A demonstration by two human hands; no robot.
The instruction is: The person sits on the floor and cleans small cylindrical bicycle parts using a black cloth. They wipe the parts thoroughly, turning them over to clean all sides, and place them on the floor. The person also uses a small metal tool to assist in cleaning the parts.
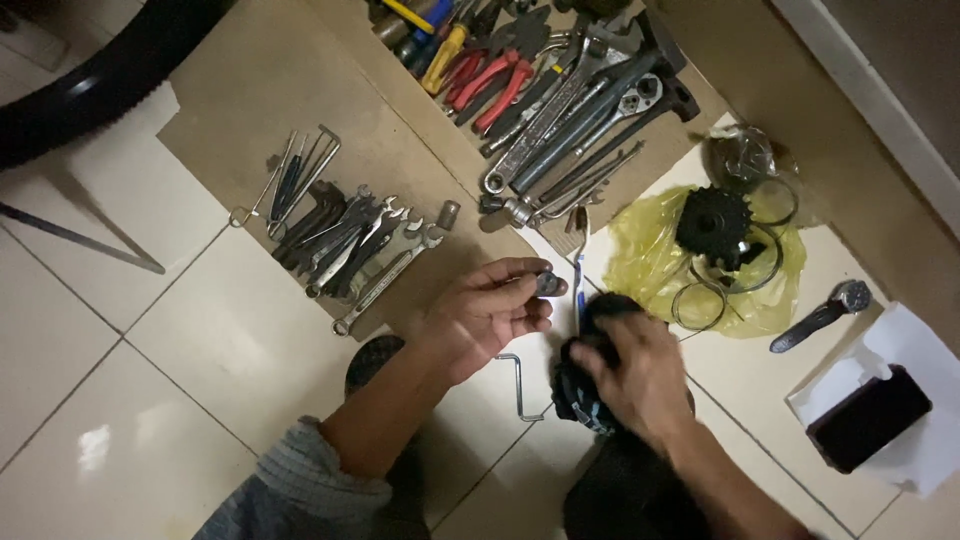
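My left hand (pixel 487 310) pinches a small round grey metal part (pixel 547 284) between thumb and fingertips, over the edge of the brown cardboard sheet (pixel 250 90). My right hand (pixel 640 375) presses down on a dark crumpled rag (pixel 585 395) on the tiled floor, just right of the left hand. A toothbrush with a blue handle (pixel 579 275) lies between the two hands. A thin bent metal wire hook (pixel 518 385) sits on the tile below the left hand.
Several wrenches (pixel 350 245) and hex keys (pixel 295 180) lie on the cardboard. Pliers and big spanners (pixel 560 100) are further up. A black sprocket (pixel 712 222) and rings rest on a yellow plastic bag (pixel 650 255). A wristwatch (pixel 825 312), white paper with a dark pouch (pixel 868 417), and a tyre (pixel 100 80) are nearby.
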